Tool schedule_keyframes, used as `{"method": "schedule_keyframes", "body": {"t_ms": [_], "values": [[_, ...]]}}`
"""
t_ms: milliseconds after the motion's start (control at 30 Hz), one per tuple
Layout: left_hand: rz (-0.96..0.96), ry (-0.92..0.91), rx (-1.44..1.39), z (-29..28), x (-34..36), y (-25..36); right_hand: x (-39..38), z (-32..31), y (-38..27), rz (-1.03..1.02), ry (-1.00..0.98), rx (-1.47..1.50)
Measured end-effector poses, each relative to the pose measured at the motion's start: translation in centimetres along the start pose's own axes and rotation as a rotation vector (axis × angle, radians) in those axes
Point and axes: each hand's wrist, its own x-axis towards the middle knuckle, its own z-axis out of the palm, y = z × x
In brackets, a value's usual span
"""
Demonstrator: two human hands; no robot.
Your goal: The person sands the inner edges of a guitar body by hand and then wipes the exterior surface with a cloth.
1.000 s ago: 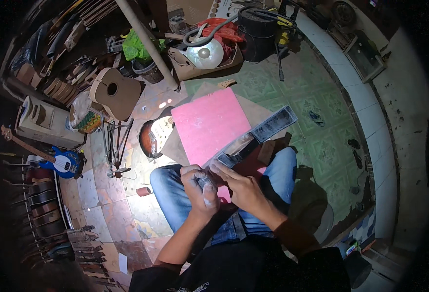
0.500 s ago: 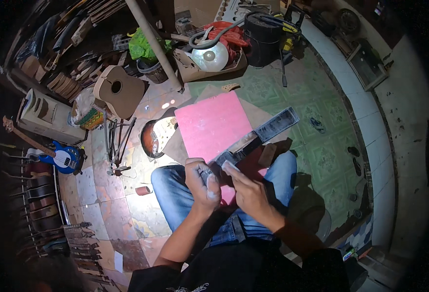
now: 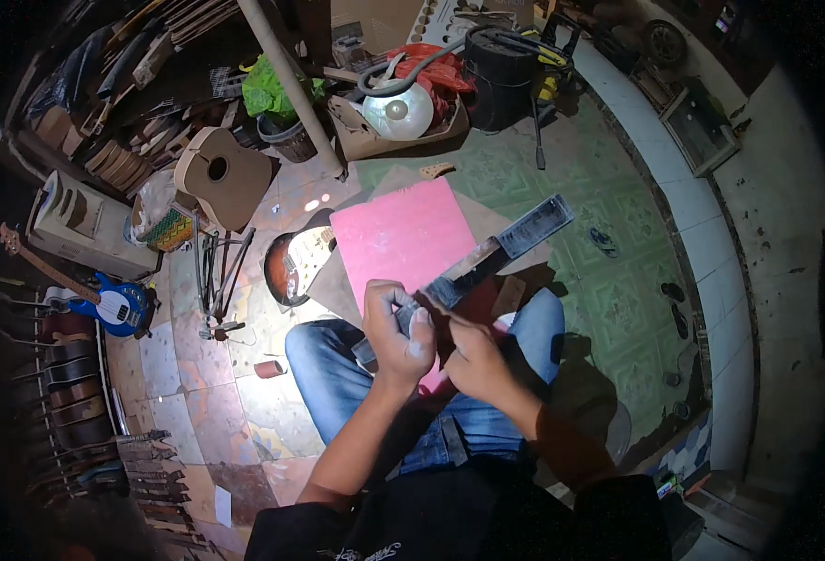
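Note:
I sit with a long dark guitar neck [image 3: 501, 251] lying across my lap, its grey headstock end pointing up and right. My left hand [image 3: 396, 329] is closed around the near end of the neck, with a small grey block pinched in its fingers. My right hand [image 3: 476, 360] grips the neck just beside it, fingers curled. A pink board [image 3: 403, 234] lies on the floor under the neck, in front of my knees.
A sunburst guitar body [image 3: 293, 266] lies left of the pink board. An unfinished acoustic body [image 3: 223, 175] and a blue bass [image 3: 113, 304] sit further left. A wooden post [image 3: 293, 89], a box holding a white dome-shaped object [image 3: 396, 112] and a black bucket [image 3: 501, 79] stand behind.
Both hands have shifted a little along the neck's near end, the left hand's fingers closing tighter over it. The neck and pink board stay in place.

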Motion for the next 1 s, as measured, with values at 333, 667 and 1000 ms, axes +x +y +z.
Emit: {"method": "schedule_keyframes", "body": {"t_ms": [333,667,1000], "values": [[-0.089,0.084,-0.047,-1.0,-1.3,-0.8,-1.1,-0.5,-3.3,0.260,-0.165,0.255],[-0.028,0.122,-0.063,-1.4,-1.9,-0.6,-0.8,-0.7,-3.8,0.510,-0.300,0.581],[-0.010,0.127,-0.077,-1.2,-2.0,-0.8,-0.6,0.7,-0.8,0.236,-0.195,0.219]]}}
